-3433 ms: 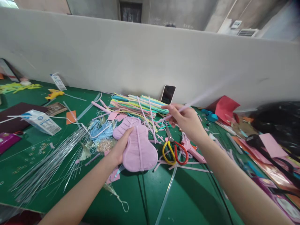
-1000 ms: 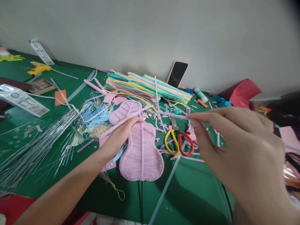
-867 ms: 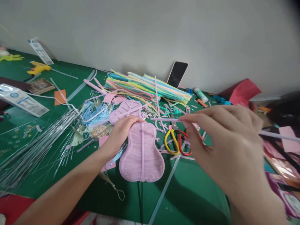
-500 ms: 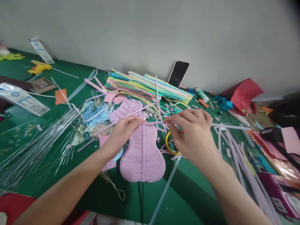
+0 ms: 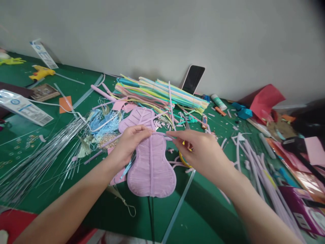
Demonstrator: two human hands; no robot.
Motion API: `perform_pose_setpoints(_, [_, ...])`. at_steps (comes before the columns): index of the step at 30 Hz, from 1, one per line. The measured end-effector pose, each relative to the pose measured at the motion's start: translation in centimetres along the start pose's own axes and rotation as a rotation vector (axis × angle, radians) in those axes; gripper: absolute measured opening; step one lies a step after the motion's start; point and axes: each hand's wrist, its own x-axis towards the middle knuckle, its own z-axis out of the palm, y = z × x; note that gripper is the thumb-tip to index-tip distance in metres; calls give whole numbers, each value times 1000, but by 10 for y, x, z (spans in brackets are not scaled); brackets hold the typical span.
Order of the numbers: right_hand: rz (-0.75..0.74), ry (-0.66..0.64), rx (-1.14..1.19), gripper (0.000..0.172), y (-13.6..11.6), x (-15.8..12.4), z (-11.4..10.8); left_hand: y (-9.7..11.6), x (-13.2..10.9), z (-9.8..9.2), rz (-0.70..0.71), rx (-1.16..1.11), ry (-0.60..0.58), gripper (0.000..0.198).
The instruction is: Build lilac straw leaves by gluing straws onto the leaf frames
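A purple gourd-shaped piece [image 5: 158, 169] with a strip down its middle stands upright, thin dark sticks below it. My left hand [image 5: 132, 140] pinches its top left edge. At the top right, my right hand [image 5: 196, 149] has thumb and forefinger closed on a purple pipe cleaner [image 5: 168, 135] that lies along the top edge. Behind my left hand rests a purple leaf-shaped piece [image 5: 138, 118] with ribs. Yellow-handled scissors [image 5: 184, 161] lie partly hidden by my right hand.
Colored pipe cleaners [image 5: 162, 93] are bundled at the back before a leaning phone [image 5: 193, 79]. Metallic wires [image 5: 50, 156] and blue tassels [image 5: 104, 120] lie left, a yellow glue gun [image 5: 42, 72] beyond. More purple pipe cleaners [image 5: 264, 176] lie right, near a magenta box [image 5: 302, 210].
My right hand has moved left and slightly down, closer to the gourd-shaped piece. The piece and my left hand have shifted slightly left. The pipe cleaner no longer stretches straight out to the right.
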Motion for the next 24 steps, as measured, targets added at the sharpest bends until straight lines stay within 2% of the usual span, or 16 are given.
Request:
perform_pose_setpoints(2, [-6, -41, 57, 31, -2, -1, 0, 1, 0, 0, 7, 24, 18, 16])
perform_pose_setpoints(6, [30, -34, 113, 29, -10, -4, 1, 3, -2, 1, 27, 83, 34, 13])
perform_pose_setpoints(12, [129, 82, 124, 25, -30, -6, 15, 2, -3, 1, 132, 137, 56, 10])
perform_pose_setpoints(17, [222, 194, 79, 22, -42, -9, 30, -2, -4, 1, 168, 213, 107, 15])
perform_pose_setpoints(24, [291, 196, 37, 26, -48, -8, 40, 3, -10, 2, 409, 438, 123, 13])
